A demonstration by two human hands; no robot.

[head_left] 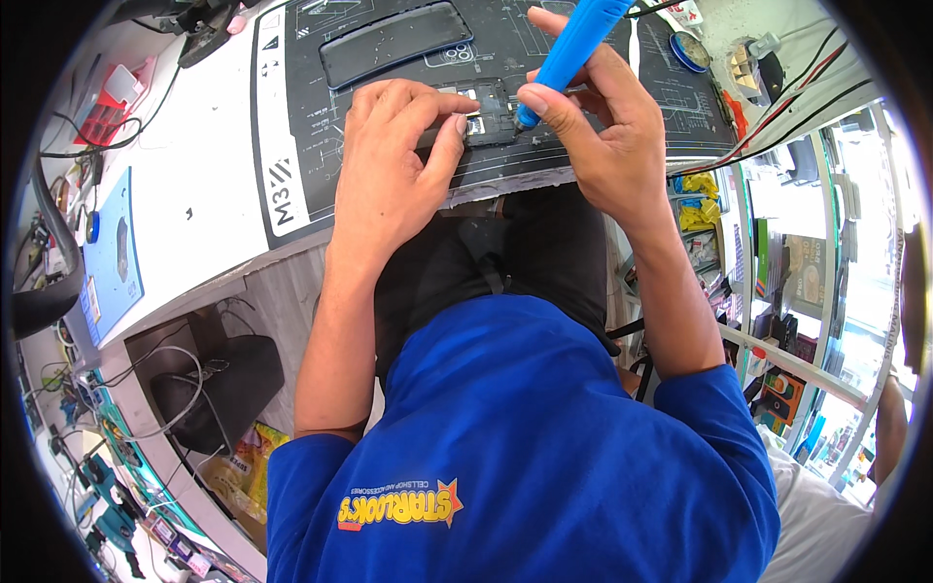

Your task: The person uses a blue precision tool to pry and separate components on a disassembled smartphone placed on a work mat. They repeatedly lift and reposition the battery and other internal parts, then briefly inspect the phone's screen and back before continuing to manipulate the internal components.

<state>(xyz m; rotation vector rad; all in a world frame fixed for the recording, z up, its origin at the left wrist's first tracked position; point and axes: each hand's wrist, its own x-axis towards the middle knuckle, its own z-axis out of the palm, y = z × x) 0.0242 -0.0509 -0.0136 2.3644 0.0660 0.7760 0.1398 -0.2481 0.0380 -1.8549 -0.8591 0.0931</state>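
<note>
My right hand (617, 131) grips a blue electric screwdriver (575, 47) between thumb and fingers. The screwdriver slants down to the left, and its dark tip meets the right edge of an opened phone (494, 112). My left hand (389, 170) pins the left side of this phone with thumb and index finger, covering part of it. Inner parts of the phone show between the fingertips, too small to make out. Beyond the left hand lies a dark phone shell (394, 47) with a raised rim. Both phone parts rest on a black printed work mat (316, 117).
A round blue-rimmed tin (689, 52) sits at the mat's far right, near several loose cables (792, 107). On the left are a blue mat (115, 257) and a red organiser tray (112, 107). Glass shelves (807, 253) with goods stand right; a person's arm (889, 428) shows there.
</note>
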